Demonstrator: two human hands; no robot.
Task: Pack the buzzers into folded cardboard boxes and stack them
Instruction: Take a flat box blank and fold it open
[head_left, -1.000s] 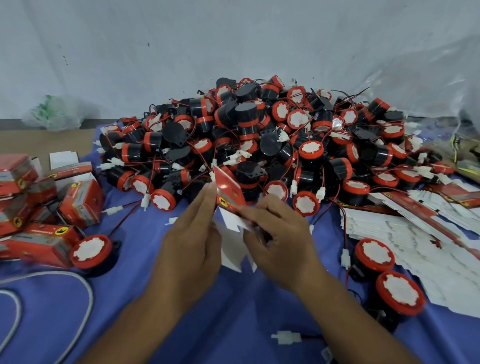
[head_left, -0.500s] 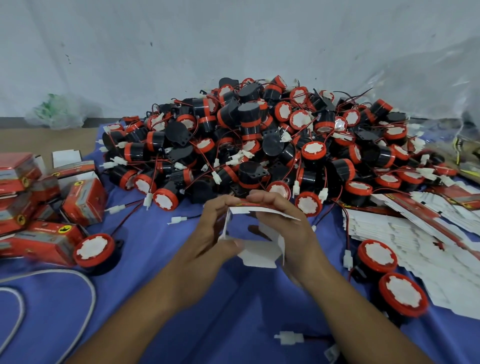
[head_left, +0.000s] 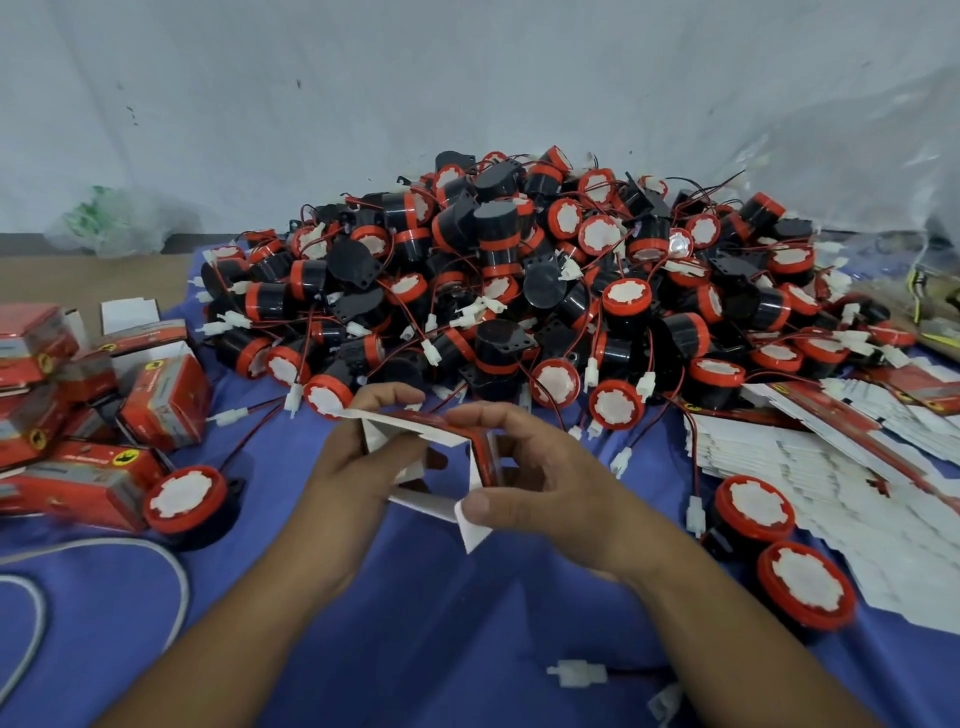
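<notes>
Left hand (head_left: 358, 467): grips the left side of the half-folded cardboard box (head_left: 415, 425), fingers curled over its top edge.
Right hand (head_left: 550, 483): pinches the right wall, thumb on a white flap.
Packed boxes (head_left: 161, 400): red, far left, some cut off by the frame edge.
Box position: held just above the blue cloth (head_left: 441, 623), in front of the buzzer pile (head_left: 519, 270).
Box direction: long axis left to right, white inside toward the person; fingers hide part of it.
Flat blanks (head_left: 831, 467): right side, print unreadable.
</notes>
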